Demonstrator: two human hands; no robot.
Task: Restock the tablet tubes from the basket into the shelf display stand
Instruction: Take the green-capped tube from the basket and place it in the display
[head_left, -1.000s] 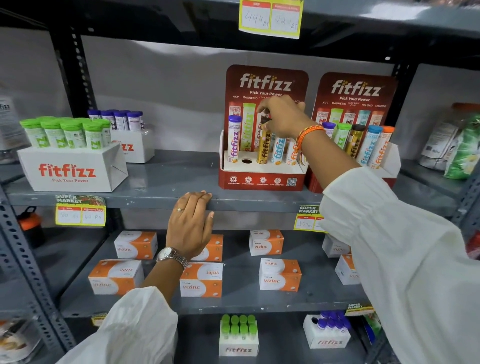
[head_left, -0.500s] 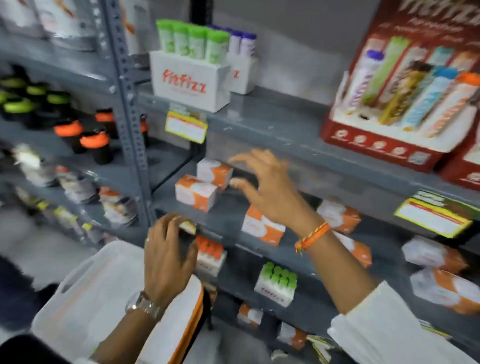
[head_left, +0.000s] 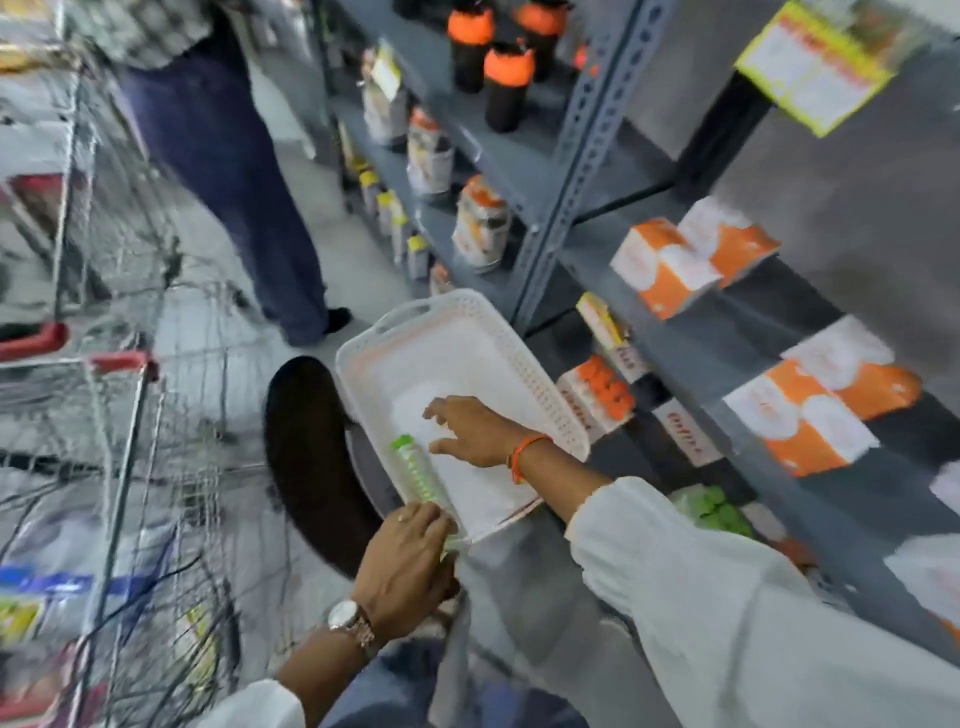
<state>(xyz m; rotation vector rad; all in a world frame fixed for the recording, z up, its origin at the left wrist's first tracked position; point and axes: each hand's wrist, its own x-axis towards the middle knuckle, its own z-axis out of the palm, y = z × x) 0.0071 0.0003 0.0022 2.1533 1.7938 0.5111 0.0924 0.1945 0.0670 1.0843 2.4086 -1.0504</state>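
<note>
The wire shopping trolley with red handle trim (head_left: 119, 364) stands at the far left, well clear of the work.

The left hand (head_left: 402, 566), with a metal-strapped wristwatch (head_left: 350, 621), rests on the near corner of the white perforated plastic basket (head_left: 467, 322). Its fingers (head_left: 426, 517) are curled over the rim and touch the lower end of the tube. Whether they grip the rim, the tube or both cannot be determined.

One green-capped, green-and-white tablet tube (head_left: 418, 475) lies on its side along the basket's near-left wall, cap pointing away from the person. It appears to be the only tube in the basket.

Handling judgement: the tube is probably light and rigid, with a smooth, round wall that can roll or slip. Take hold across the mid-body with thumb opposing fingers, not by the cap, which may pull off.

The right hand (head_left: 470, 431), with an orange thread band (head_left: 524, 452) at the wrist, hovers over the basket floor just beside the tube. Its fingers are spread and hold nothing.

The grey steel shelving (head_left: 582, 156) at right carries blurred orange-and-white cartons (head_left: 670, 265). The display stand is out of frame.
</note>
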